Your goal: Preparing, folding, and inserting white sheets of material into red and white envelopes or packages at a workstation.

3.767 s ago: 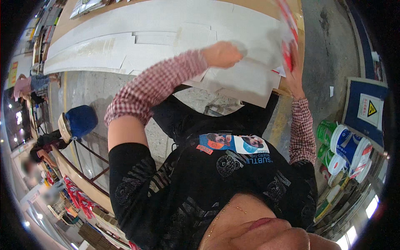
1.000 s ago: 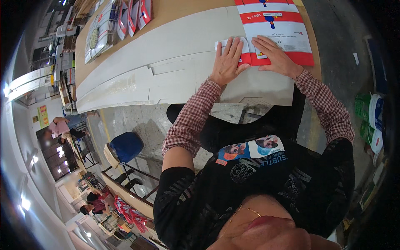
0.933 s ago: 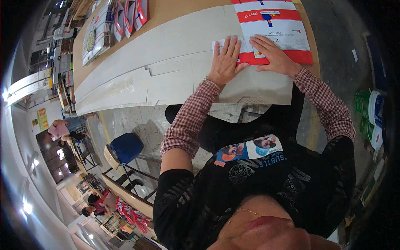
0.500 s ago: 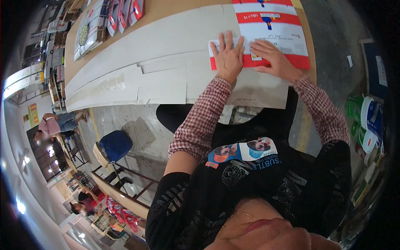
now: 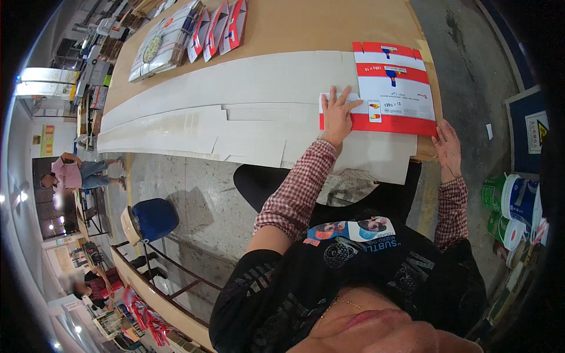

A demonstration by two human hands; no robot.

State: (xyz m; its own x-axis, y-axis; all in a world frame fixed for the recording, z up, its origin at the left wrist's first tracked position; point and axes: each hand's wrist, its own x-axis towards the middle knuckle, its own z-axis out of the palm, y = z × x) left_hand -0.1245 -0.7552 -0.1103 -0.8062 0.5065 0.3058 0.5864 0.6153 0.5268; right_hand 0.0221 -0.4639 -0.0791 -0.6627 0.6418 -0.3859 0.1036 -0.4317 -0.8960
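Note:
A flat, red-and-white printed carton [image 5: 391, 88] lies on grey-white cardboard sheets [image 5: 247, 129] toward the right end of the table. My left hand [image 5: 337, 120] rests on the carton's narrow left panel, palm down and fingers spread. At the carton's near right corner is my right hand [image 5: 448, 150]. Its fingers reach along the right edge, and the thumb lies just below the near edge. Neither hand has lifted the carton off the sheets.
Three folded red-and-white cartons [image 5: 216, 30] stand at the far left beside a tied, plastic-wrapped bundle [image 5: 166, 44]. A blue chair [image 5: 154, 219] is on the floor to the left. Green and blue buckets [image 5: 511, 203] sit at the right. Two people are farther off at left.
My right hand has slid from the carton's middle to its near right corner. My left hand stays on the left panel. The whole view has shifted, showing more of the carton's far flaps.

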